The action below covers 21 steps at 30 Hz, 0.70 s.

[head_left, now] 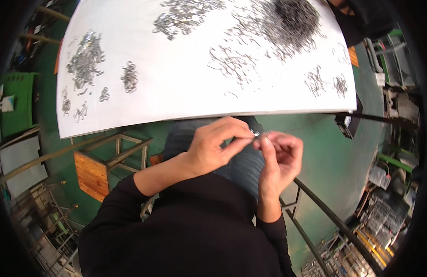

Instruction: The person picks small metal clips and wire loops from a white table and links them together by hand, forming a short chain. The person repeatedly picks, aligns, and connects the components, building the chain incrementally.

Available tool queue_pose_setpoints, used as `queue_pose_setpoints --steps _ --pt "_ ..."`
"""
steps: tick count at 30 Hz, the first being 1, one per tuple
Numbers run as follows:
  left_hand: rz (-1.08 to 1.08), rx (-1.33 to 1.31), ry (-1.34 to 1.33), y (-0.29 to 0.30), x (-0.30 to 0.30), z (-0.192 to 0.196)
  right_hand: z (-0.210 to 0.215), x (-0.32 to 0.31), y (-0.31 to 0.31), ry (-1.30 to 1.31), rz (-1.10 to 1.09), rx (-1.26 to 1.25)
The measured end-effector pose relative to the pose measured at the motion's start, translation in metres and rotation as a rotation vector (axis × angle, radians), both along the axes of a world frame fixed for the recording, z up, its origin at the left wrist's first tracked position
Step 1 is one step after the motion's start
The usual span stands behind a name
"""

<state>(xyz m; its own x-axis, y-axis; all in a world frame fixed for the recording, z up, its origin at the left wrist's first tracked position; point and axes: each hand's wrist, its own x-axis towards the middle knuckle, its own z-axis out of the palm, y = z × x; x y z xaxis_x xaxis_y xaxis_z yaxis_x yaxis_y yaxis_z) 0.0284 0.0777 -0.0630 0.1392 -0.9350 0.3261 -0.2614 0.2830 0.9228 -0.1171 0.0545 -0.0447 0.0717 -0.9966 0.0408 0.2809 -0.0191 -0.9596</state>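
Above my lap, just off the near edge of the white-topped table [176, 78], both hands meet fingertip to fingertip. My left hand [212, 144] is closed in a pinch on a small shiny metal piece [255, 133]. Thumb and fingers of my right hand [280, 161] pinch at the same spot, on what looks like a small dark bent wire hook [263, 134]; the fingertips partly hide it. Whether the two pieces are joined I cannot tell.
Shiny metal pieces lie in piles [86, 60] at the table's left and far middle [181, 18]. Dark curved wire hooks form a large heap [294, 21] at far right, with smaller clusters nearer. A wooden stool [92, 175] stands left. Another person's dark sleeve [372, 18] shows far right.
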Motion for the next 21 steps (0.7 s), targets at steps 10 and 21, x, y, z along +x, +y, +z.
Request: queue_pose_setpoints --steps 10,21 --pt "0.576 0.117 -0.53 -0.123 0.157 -0.068 -0.005 -0.001 -0.003 0.095 -0.023 -0.111" --pt "0.354 0.363 -0.32 -0.125 0.14 -0.049 -0.014 -0.003 0.007 0.13 -0.005 -0.123"
